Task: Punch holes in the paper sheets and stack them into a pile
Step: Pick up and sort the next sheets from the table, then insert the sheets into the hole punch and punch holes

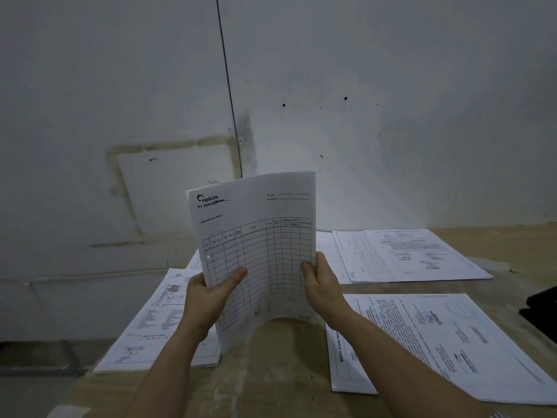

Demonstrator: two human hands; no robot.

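Left hand (208,294), right hand (324,285) hold gridded sheets (259,236) — bowed.

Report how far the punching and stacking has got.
Done: a left pile, a far right pile and a near right pile of sheets lie on the table; holes cannot be made out on them. In hand: the left hand and right hand hold a bundle of forms upright, its lower edge seemingly on the table. Left: that bundle is not yet on any pile.
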